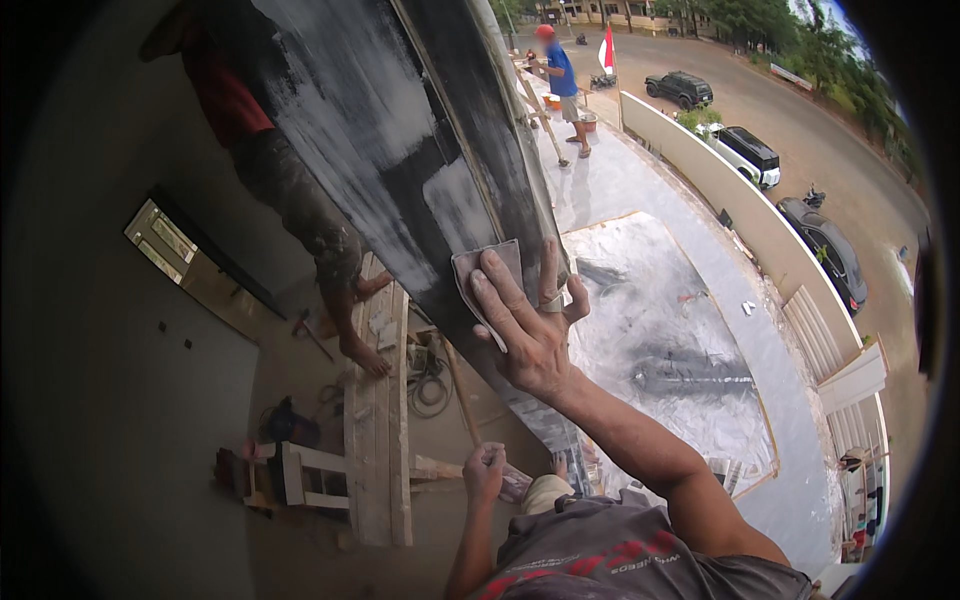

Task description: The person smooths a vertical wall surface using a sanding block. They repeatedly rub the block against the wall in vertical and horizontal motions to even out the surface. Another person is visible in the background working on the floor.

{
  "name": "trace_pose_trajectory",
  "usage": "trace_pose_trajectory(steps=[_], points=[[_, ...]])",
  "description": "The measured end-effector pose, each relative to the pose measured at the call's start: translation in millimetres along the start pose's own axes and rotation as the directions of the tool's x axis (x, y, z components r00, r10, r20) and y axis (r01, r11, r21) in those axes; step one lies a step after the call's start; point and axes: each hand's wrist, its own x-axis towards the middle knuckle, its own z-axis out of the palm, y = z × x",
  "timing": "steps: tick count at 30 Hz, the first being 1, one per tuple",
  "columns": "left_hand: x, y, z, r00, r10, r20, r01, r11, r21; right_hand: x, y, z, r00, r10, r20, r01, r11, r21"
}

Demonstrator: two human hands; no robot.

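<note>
My right hand [532, 335] presses a folded sheet of sandpaper [468, 262] flat against a long dark beam [400, 225]. The fingers lie over the sheet, and one reaches toward the beam's right edge. Pale, streaky filler patches [455, 205] cover parts of the black surface. Lower down, my left hand [484, 470] is closed, beside the lower end of a wooden pole [460, 390]. Whether it grips the pole or something else is hidden.
At upper left another person [300, 190] stands barefoot on a plank scaffold [380, 440]. Cables [430, 390] lie below. A silvery sheet [650, 350] covers ground at right. Farther off are a person in blue [562, 75], a low wall [700, 170] and parked cars [820, 245].
</note>
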Motion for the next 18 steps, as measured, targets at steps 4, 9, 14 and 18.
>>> trace_pose_trajectory(steps=[4,9,14,18], points=[[-7.4,-13.2,-3.4,0.998,-0.058,0.006,0.058,0.998,0.02,38.2,-4.4,-6.6,0.999,0.007,-0.033,-0.006,1.0,0.021],[-14.2,-6.7,-4.6,1.0,-0.019,-0.015,0.02,0.997,0.078,-107.4,34.1,27.8,0.989,-0.061,0.137,0.071,0.995,-0.071],[-25.4,-18.1,-7.5,0.992,-0.123,-0.034,0.125,0.989,0.073,-116.1,41.3,30.2,0.989,-0.09,0.12,0.105,0.987,-0.123],[-21.7,-57.1,-12.5,0.987,-0.137,-0.084,0.152,0.967,0.205,-9.0,20.9,3.6,1.0,-0.021,-0.001,0.021,1.0,-0.019]])
